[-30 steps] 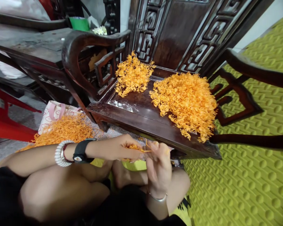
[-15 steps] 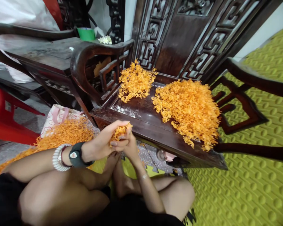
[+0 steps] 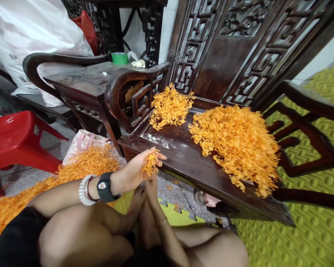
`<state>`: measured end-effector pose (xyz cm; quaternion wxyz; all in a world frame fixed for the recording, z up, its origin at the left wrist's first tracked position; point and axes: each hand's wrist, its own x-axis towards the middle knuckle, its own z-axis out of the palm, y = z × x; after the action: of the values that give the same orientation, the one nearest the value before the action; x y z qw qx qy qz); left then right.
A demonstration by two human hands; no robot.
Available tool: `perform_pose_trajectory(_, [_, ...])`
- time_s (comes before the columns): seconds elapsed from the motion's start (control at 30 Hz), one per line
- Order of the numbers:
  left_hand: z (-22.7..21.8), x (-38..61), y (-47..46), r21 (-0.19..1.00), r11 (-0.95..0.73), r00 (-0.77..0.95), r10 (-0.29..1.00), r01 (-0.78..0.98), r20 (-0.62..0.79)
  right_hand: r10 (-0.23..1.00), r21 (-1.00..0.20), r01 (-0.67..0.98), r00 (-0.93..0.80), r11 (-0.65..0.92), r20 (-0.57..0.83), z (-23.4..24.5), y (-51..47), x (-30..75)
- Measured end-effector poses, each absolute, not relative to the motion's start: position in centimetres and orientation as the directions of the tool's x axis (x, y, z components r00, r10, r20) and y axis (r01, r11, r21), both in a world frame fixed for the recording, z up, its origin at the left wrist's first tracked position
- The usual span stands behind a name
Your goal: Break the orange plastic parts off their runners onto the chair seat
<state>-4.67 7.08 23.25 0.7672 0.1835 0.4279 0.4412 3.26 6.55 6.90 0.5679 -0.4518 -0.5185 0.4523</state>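
My left hand (image 3: 136,167), wearing a dark watch and a white coil band on its wrist, is curled around a small bunch of orange plastic flower sprigs (image 3: 150,163). Some of its fingertips stretch out past the bunch. Just below, my right hand (image 3: 151,182) is closed at the bunch's lower end, its fingers partly hidden. Both hands are above my feet, in front of the wooden chair seat (image 3: 180,148). On that seat lie a smaller pile of orange sprigs (image 3: 171,107) and a larger pile (image 3: 236,142).
A heap of loose orange sprigs (image 3: 91,163) spreads over the floor at left, against a patterned cloth bag (image 3: 80,142). A red stool (image 3: 13,137) stands beyond. Green tape (image 3: 119,58) sits on a dark side table (image 3: 83,76). Yellow-green matting (image 3: 303,237) covers the right.
My hands have moved apart a little: the left has loosened with fingers extending, and the right has dropped lower under the bunch. The view has shifted, so the furniture appears lower and farther right.
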Motion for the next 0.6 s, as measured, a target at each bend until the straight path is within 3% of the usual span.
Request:
perform_pose_trajectory(0.1, [22.6,-3.5,7.1,0.649,0.605,0.245,0.790,-0.461,-0.562,0.962,-0.979,-0.050,0.202,0.199,0.185,7.8,6.8,8.0])
perform_pose_trajectory(0.17, [22.1,-2.4,7.1,0.627,0.650,0.260,0.754,-0.429,-0.603,0.918,-0.950,0.026,0.249,0.311,0.308,10.1,6.2,10.9])
perform_pose_trajectory(0.23, [21.6,-1.3,7.0,0.618,0.670,0.299,0.740,-0.412,-0.603,0.859,-0.870,0.191,0.165,0.454,0.485,13.1,5.4,12.8])
perform_pose_trajectory(0.3, [21.3,-0.2,7.0,0.627,0.659,0.355,0.752,-0.415,-0.556,0.820,-0.778,0.349,0.042,0.523,0.570,15.6,4.7,13.8])
perform_pose_trajectory(0.47, [21.5,2.0,6.8,0.685,0.639,0.451,0.756,-0.351,-0.474,0.864,-0.791,0.401,-0.004,0.462,0.503,17.3,3.6,15.3])
perform_pose_trajectory(0.6, [20.9,3.3,6.9,0.763,0.554,0.379,0.820,-0.335,-0.429,0.871,-0.766,0.455,-0.049,0.455,0.488,17.4,2.7,15.8])
